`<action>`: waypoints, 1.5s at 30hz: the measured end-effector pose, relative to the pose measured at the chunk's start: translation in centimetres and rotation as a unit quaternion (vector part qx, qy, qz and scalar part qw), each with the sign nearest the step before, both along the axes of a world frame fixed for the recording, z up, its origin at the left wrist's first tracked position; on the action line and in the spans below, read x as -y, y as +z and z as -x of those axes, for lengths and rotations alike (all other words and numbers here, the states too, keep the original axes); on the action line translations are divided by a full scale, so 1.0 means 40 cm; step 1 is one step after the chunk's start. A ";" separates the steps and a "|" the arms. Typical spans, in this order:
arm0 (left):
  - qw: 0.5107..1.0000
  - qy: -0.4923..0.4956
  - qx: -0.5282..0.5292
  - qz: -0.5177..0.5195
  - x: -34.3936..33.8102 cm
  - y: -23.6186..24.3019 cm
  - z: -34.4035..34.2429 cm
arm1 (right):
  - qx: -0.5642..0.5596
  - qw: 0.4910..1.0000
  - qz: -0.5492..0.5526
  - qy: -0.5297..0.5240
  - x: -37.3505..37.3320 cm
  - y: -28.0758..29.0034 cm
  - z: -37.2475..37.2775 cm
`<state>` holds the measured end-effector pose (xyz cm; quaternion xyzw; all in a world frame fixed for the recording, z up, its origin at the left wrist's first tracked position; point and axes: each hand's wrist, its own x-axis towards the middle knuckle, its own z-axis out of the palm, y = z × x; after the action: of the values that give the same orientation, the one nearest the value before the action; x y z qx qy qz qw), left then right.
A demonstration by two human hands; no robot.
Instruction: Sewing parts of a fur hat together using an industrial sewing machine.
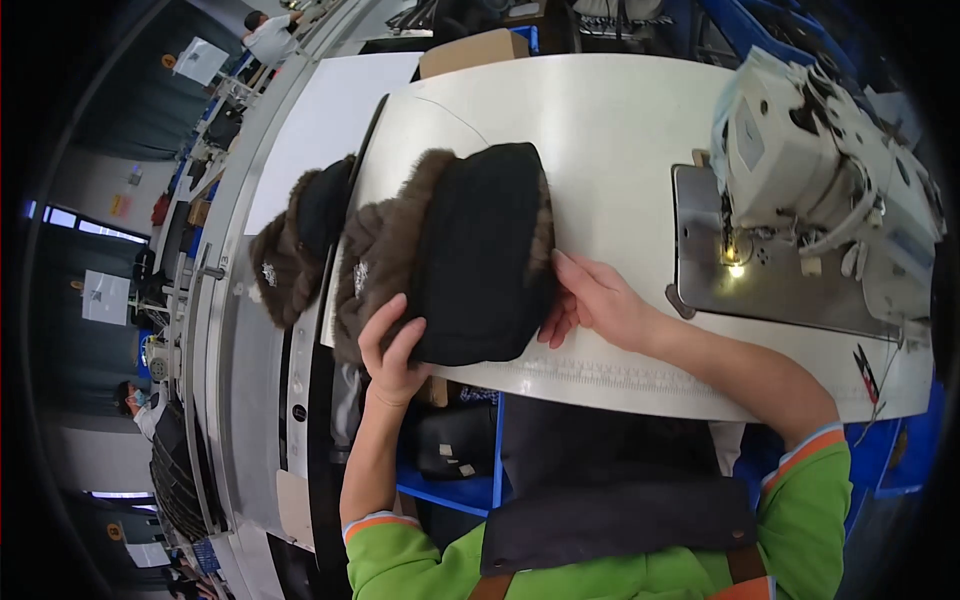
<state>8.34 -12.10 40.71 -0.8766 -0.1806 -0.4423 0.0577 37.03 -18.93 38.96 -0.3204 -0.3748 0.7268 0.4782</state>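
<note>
My left hand [393, 350] grips the lower left edge of a fur hat [480, 250] with a flat black fabric panel and brown fur along its sides. My right hand [590, 300] holds the hat's right edge between thumb and fingers. The hat is over the white curved table top [590, 120]. To the left, a second brown fur and black hat [300, 240] lies beside the table's left edge. A loose thread lies above the held hat.
A sewing machine [790, 160] with a lit needle area stands at right, red-handled snips [865, 370] near it. A cardboard box [470, 55] sits behind; blue bins [445, 485] are below. Co-workers [270, 40] [145, 410] sit at stations along the left.
</note>
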 end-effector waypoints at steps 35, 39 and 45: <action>0.313 -0.114 0.334 0.882 0.230 0.130 -0.336 | 0.479 0.842 -0.241 0.056 0.232 0.154 -0.047; 0.359 -0.109 0.337 0.864 0.278 0.113 -0.346 | 0.384 0.916 -0.114 0.019 0.304 0.189 -0.073; 0.429 -0.105 0.339 0.831 0.281 0.133 -0.356 | 0.413 0.886 -0.159 -0.137 0.404 0.186 -0.114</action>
<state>22.58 -23.32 46.03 -0.2927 -0.3723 -0.3427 -0.8113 41.59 -35.11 46.39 -0.5595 -0.6016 0.3864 0.4193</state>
